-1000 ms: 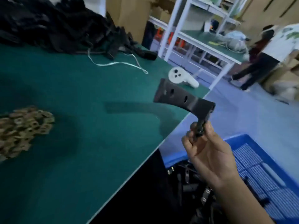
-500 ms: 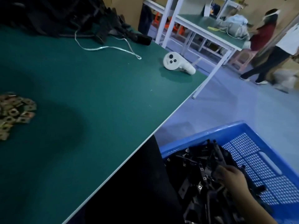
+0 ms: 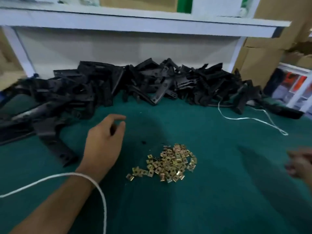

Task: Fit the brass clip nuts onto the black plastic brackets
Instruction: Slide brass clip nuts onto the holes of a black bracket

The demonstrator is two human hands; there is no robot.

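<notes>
Brass clip nuts (image 3: 168, 163), small square stampings, heaped loose on green bench (image 3: 219, 191). Black plastic brackets (image 3: 135, 81) piled behind. My left hand (image 3: 104, 141), loosely curled, empty, reaches; right hand (image 3: 300, 164) blurred, grip unclear. Best: take one bracket, mind tangling.

A green tabletop (image 3: 219, 191) fills the near scene. At its far edge a white shelf (image 3: 135, 21) runs across on white posts, with a pale panel (image 3: 118, 51) beneath. Brown cardboard boxes (image 3: 263, 53) stand at the far right beside a white rack (image 3: 298, 88).
</notes>
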